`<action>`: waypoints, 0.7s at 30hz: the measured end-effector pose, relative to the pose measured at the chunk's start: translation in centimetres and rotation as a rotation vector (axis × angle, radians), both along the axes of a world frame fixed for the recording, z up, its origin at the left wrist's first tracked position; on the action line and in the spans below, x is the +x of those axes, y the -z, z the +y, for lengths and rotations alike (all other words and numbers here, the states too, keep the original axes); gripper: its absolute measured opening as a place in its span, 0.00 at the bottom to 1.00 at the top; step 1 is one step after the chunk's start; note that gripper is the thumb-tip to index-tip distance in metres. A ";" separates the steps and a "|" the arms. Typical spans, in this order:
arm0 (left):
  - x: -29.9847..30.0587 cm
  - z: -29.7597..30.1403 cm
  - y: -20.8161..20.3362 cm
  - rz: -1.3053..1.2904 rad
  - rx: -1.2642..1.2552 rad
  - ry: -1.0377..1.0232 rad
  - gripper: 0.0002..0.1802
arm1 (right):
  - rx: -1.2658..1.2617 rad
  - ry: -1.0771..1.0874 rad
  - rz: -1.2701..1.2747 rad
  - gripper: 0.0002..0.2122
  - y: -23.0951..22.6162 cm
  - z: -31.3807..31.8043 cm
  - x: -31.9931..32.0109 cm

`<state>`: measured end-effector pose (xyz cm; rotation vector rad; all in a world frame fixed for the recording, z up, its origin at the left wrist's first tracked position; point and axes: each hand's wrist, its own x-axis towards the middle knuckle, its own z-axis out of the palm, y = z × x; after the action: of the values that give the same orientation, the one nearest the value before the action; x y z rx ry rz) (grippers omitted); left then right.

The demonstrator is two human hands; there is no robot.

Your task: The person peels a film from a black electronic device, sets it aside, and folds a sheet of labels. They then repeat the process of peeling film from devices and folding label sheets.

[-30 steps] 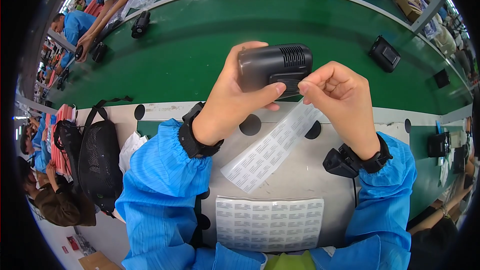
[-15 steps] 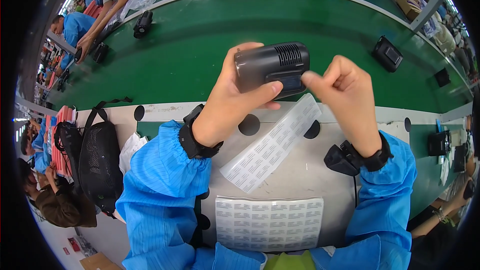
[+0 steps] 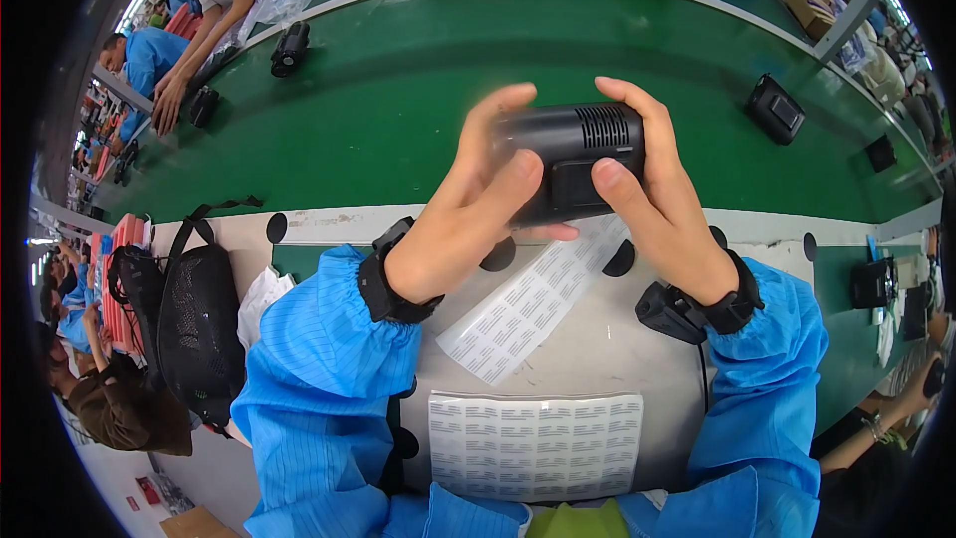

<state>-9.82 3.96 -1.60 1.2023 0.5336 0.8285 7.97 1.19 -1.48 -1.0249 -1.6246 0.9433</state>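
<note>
A black plastic device (image 3: 570,142) with a slotted vent and a raised rectangular panel is held up above the near edge of the green table. Around its left end wraps my left hand (image 3: 468,189), thumb across the front. My right hand (image 3: 662,194) grips the opposite end, its thumb lying by the panel and its index finger over the top corner. Beneath the hands lies a strip of printed labels (image 3: 528,309), slanting across the pale work surface. Closer to me is a wider label sheet (image 3: 535,446), lying flat.
Similar black devices stand on the green table (image 3: 398,90), one at the far left (image 3: 290,49) and one at the right (image 3: 775,109). A black mesh backpack (image 3: 199,329) sits left of my arm. Co-workers are busy at the far left and far right.
My right hand has opened from a pinch beside the panel and closed round the device's right end. The device has shifted slightly right and down. A label-like patch on the panel no longer shows.
</note>
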 end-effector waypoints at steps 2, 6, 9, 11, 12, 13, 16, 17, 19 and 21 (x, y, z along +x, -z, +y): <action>-0.1 0.1 -0.1 -0.082 -0.036 -0.013 0.39 | -0.004 0.027 0.013 0.19 0.3 0.4 0.1; -0.1 0.8 0.6 0.134 0.424 0.071 0.50 | -0.004 0.110 0.019 0.17 0.6 0.6 0.1; -0.6 1.7 0.8 0.325 0.592 0.019 0.54 | 0.011 0.161 -0.017 0.15 0.5 0.5 0.3; -0.8 1.8 0.8 0.424 0.675 -0.008 0.56 | -0.046 0.147 -0.009 0.18 0.5 0.6 0.4; -0.9 1.8 0.7 0.430 0.694 -0.009 0.56 | -0.076 0.140 -0.003 0.19 0.5 0.6 0.4; -0.9 1.8 0.7 0.435 0.714 -0.010 0.55 | -0.077 0.140 -0.003 0.19 0.6 0.7 0.3; -1.2 1.8 0.8 0.443 0.748 -0.014 0.54 | -0.048 0.143 -0.038 0.19 0.7 0.8 0.1; -1.2 1.8 0.8 0.445 0.764 -0.018 0.53 | -0.047 0.144 -0.039 0.19 0.7 0.8 0.1; -1.2 1.8 0.8 0.446 0.781 -0.021 0.53 | -0.054 0.141 -0.026 0.19 0.5 0.7 0.0; -1.1 1.6 0.9 0.398 0.823 -0.060 0.49 | -0.058 0.139 -0.020 0.19 0.5 0.7 0.0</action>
<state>-10.87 5.60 -2.50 2.1441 0.5658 0.8930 8.00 1.90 -2.00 -1.1745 -1.5283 0.8935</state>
